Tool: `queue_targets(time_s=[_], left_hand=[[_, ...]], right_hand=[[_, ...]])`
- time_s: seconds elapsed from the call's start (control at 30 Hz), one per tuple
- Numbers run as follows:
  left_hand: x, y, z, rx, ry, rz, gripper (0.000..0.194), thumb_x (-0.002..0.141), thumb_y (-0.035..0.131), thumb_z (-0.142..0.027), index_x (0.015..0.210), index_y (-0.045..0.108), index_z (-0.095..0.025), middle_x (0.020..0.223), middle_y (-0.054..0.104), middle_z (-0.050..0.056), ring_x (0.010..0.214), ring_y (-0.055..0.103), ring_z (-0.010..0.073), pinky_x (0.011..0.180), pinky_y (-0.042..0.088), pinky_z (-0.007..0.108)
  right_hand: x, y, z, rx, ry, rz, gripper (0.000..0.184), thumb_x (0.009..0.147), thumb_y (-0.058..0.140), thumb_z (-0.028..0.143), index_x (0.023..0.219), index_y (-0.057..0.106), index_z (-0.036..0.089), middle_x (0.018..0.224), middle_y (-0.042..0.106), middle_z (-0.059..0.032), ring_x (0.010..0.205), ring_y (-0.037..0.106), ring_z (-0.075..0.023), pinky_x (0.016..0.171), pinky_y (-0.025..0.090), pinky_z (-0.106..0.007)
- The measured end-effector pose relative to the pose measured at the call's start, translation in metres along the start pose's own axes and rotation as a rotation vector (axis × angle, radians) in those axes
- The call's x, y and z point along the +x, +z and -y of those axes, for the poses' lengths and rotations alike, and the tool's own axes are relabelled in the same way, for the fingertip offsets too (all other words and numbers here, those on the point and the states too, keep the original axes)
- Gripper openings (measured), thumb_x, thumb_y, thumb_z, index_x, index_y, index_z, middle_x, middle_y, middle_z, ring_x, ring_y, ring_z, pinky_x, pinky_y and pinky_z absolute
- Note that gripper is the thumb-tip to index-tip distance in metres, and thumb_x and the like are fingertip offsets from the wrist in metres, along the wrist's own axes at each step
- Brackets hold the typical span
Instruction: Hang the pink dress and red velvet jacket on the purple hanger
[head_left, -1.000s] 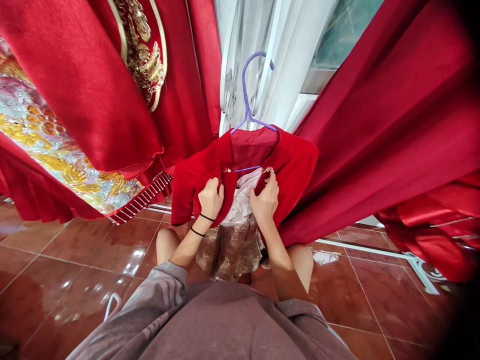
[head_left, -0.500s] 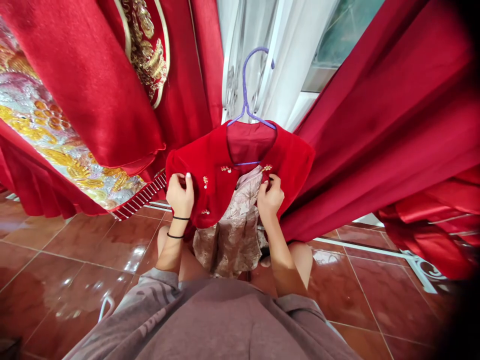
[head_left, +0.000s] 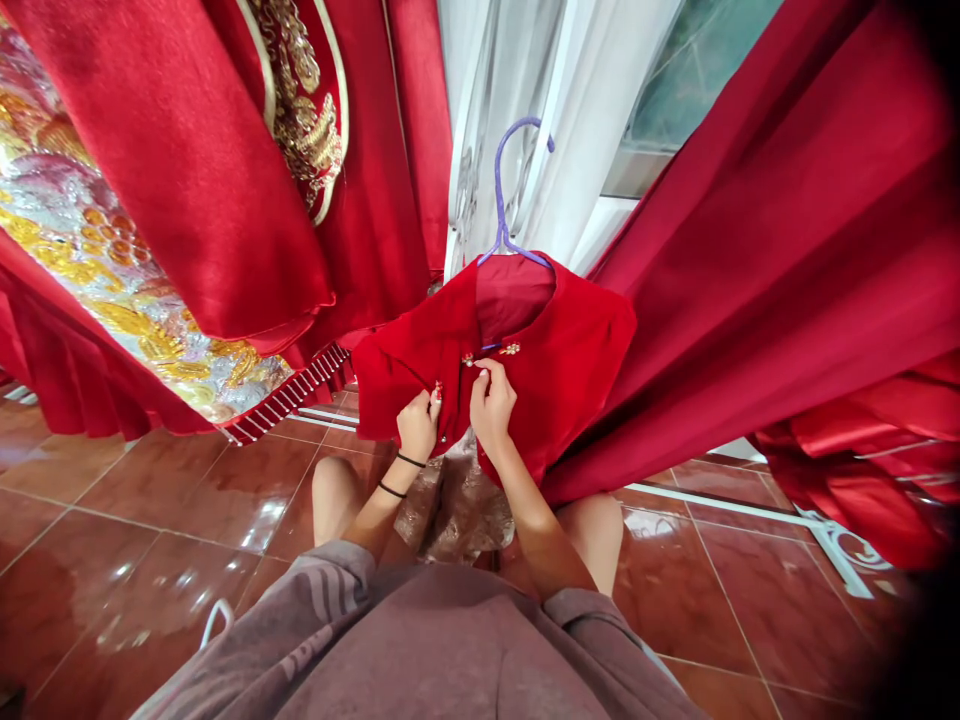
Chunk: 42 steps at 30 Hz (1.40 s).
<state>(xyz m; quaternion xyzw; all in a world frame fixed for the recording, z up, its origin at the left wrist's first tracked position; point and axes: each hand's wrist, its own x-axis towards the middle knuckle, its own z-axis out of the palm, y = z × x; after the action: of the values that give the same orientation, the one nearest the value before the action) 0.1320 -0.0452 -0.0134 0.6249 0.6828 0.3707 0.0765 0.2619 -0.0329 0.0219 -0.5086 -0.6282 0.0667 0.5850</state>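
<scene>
A small red velvet jacket (head_left: 570, 350) hangs on a purple wire hanger (head_left: 504, 190) in front of me. Gold clasps (head_left: 491, 352) sit along its front opening. My left hand (head_left: 417, 424), with two black bands on the wrist, pinches the left front panel. My right hand (head_left: 491, 400) pinches the right panel's edge just below the clasps. The two panels meet between my hands. A pale brocade garment (head_left: 457, 505) hangs under the jacket, mostly covered by it.
Red garments with gold embroidery (head_left: 150, 200) hang at the left, a wide red satin drape (head_left: 787, 250) at the right. White curtain and window frame (head_left: 555, 120) stand behind. Glossy brown floor tiles (head_left: 150, 540) lie below, with my knees (head_left: 334, 495) over them.
My hands have drawn together, pulling the jacket's two front panels closed over the pale garment. My left hand came in from the jacket's left side to the front opening.
</scene>
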Motion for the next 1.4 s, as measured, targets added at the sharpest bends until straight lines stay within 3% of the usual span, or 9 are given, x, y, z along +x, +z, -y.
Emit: queue_targets(time_s=[0.17,0.27,0.33,0.5,0.63,0.93,1.13,1.23,1.4], left_hand=[[0.009,0.001,0.006,-0.045,-0.032,0.037,0.035,0.098,0.036,-0.039,0.076,0.057,-0.020,0.069,0.061,0.007,0.067,0.058,0.0201,0.061,0.033,0.028],[-0.003,0.000,0.008,-0.104,0.016,-0.283,0.031,0.094,0.041,-0.045,0.088,0.056,-0.018,0.086,0.063,0.012,0.085,0.059,0.0241,0.075,0.042,0.033],[-0.021,0.007,0.003,-0.098,0.108,-0.425,0.032,0.088,0.051,-0.046,0.096,0.056,-0.015,0.098,0.061,0.016,0.095,0.057,0.0275,0.085,0.042,0.040],[-0.043,0.029,-0.027,-0.088,0.378,-0.160,0.031,0.090,0.050,-0.027,0.118,0.055,-0.013,0.116,0.058,0.019,0.107,0.056,0.0272,0.094,0.042,0.041],[-0.018,0.022,-0.031,0.012,0.216,-0.227,0.055,0.086,0.059,-0.037,0.132,0.048,-0.010,0.128,0.053,0.023,0.116,0.053,0.0348,0.095,0.040,0.046],[-0.008,-0.016,-0.002,0.048,0.148,-0.106,0.035,0.092,0.056,-0.041,0.116,0.056,-0.016,0.098,0.065,0.011,0.090,0.062,0.0247,0.077,0.045,0.032],[-0.018,-0.036,-0.009,0.241,0.108,0.151,0.020,0.097,0.046,-0.032,0.089,0.060,-0.020,0.088,0.067,0.007,0.079,0.064,0.0225,0.058,0.034,0.028],[-0.016,-0.035,-0.014,0.215,0.046,0.088,0.024,0.097,0.043,-0.037,0.091,0.060,-0.021,0.085,0.066,0.006,0.075,0.063,0.0214,0.056,0.032,0.028],[0.000,-0.023,-0.009,0.219,0.008,-0.095,0.039,0.091,0.053,-0.042,0.117,0.054,-0.013,0.101,0.063,0.014,0.094,0.061,0.0279,0.073,0.044,0.033]], right_hand=[[-0.011,-0.007,-0.001,0.022,0.082,0.007,0.041,0.086,0.049,0.031,0.125,0.050,0.017,0.108,0.067,-0.0116,0.099,0.064,-0.0206,0.092,0.051,-0.036],[-0.026,-0.016,-0.008,-0.021,0.165,-0.080,0.053,0.084,0.049,0.031,0.134,0.043,0.015,0.116,0.064,-0.0146,0.104,0.063,-0.0217,0.094,0.050,-0.038],[-0.037,-0.022,-0.015,-0.062,0.239,-0.135,0.047,0.084,0.049,0.034,0.125,0.050,0.014,0.116,0.064,-0.0167,0.105,0.062,-0.0242,0.094,0.049,-0.041],[-0.052,-0.043,-0.021,-0.005,0.334,0.021,0.034,0.088,0.044,0.044,0.095,0.062,0.016,0.076,0.068,-0.0073,0.065,0.062,-0.0197,0.066,0.052,-0.033],[-0.054,-0.066,-0.021,-0.002,0.309,-0.063,0.031,0.088,0.047,0.041,0.096,0.064,0.017,0.074,0.068,-0.0040,0.063,0.059,-0.0170,0.064,0.050,-0.029],[-0.053,-0.101,-0.029,0.007,0.347,-0.134,0.029,0.082,0.054,0.036,0.101,0.064,0.017,0.086,0.070,-0.0059,0.073,0.061,-0.0177,0.073,0.051,-0.032],[-0.048,-0.114,-0.013,0.141,0.381,-0.175,0.019,0.072,0.065,0.033,0.080,0.054,0.020,0.069,0.054,0.0029,0.063,0.050,-0.0128,0.063,0.046,-0.026],[-0.046,-0.122,-0.009,0.186,0.444,-0.176,0.020,0.070,0.066,0.032,0.077,0.053,0.019,0.066,0.046,0.0050,0.060,0.043,-0.0106,0.058,0.040,-0.024],[-0.046,-0.132,-0.010,0.196,0.495,-0.166,0.022,0.071,0.067,0.034,0.083,0.060,0.017,0.070,0.055,0.0027,0.063,0.046,-0.0114,0.061,0.041,-0.025]])
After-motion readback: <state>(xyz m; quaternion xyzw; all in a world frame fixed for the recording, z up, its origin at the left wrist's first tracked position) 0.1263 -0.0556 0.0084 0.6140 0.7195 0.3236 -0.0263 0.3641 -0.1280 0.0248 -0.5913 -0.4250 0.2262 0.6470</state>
